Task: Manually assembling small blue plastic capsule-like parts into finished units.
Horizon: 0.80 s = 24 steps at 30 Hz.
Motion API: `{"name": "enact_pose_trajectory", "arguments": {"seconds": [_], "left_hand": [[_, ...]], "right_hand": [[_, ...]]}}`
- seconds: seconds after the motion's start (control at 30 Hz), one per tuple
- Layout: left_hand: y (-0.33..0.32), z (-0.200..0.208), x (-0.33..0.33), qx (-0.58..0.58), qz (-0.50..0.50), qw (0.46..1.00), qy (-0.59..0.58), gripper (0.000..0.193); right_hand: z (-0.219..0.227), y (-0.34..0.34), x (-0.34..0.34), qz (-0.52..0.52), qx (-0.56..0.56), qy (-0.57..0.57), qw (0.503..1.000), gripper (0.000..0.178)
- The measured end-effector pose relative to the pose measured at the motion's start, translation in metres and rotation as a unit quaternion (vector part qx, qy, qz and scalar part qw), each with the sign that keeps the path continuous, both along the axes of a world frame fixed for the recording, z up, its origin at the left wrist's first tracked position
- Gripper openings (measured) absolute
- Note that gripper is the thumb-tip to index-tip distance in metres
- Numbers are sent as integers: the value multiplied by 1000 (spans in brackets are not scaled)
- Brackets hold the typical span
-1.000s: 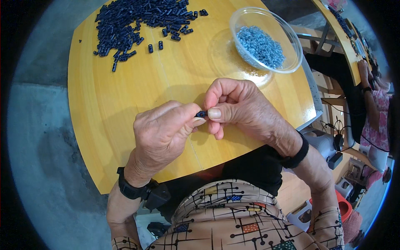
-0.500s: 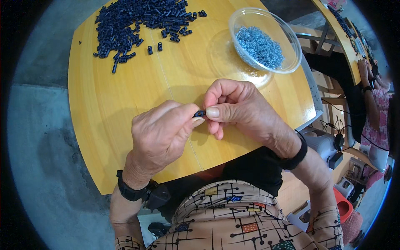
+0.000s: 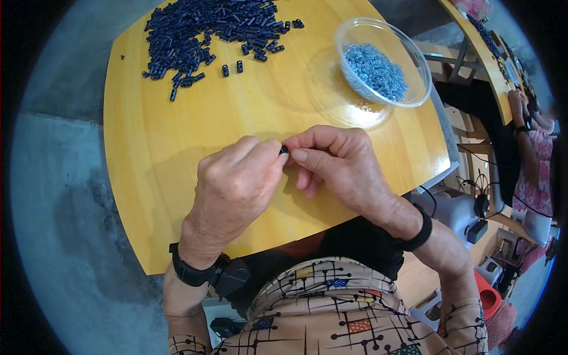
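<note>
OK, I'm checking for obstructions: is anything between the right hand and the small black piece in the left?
Nothing visible: the left hand pinches the small black piece, with the right hand close beside it; whether they touch is unclear.

a small, glossy black piece (image 3: pixel 284 150) is held pinched near the centre of the frame, mostly covered, with only a short dark part showing.

"How's the light?"
"Bright on the yellow table (image 3: pixel 148 148), glaring white near the clear bowl (image 3: pixel 354 81), with soft shadow beside the left hand (image 3: pixel 236 180)."
"And the edges?"
"Bent, fading to black."
</note>
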<state>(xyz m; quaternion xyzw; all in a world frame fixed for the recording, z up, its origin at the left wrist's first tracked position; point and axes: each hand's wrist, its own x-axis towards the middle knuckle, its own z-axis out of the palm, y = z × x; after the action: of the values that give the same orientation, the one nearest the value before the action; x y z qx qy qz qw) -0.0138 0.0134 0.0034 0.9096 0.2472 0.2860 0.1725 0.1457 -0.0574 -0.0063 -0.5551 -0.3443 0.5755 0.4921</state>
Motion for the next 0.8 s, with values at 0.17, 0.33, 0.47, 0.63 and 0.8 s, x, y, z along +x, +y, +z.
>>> {"name": "enact_pose_trajectory", "arguments": {"seconds": [0.17, 0.33, 0.47, 0.63, 0.8], "left_hand": [[1, -4, 0, -6, 11, 1000, -16, 12], [3, -4, -1, -27, 13, 1000, 3, 12], [2, -4, 2, -26, 1, 999, 19, 17], [3, -2, 6, -24, -16, 999, 46, 16], [3, 6, 7, -23, -29, 994, 106, 15]], "right_hand": [[3, 1, -1, 27, -13, -49, 998, 14], [-1, -1, 3, 57, 44, -145, 987, 14], [-3, -1, 7, 70, 219, -351, 908, 11], [2, 1, 9, 98, 204, -418, 880, 11], [5, 8, 14, 105, 125, -338, 927, 12]]}}
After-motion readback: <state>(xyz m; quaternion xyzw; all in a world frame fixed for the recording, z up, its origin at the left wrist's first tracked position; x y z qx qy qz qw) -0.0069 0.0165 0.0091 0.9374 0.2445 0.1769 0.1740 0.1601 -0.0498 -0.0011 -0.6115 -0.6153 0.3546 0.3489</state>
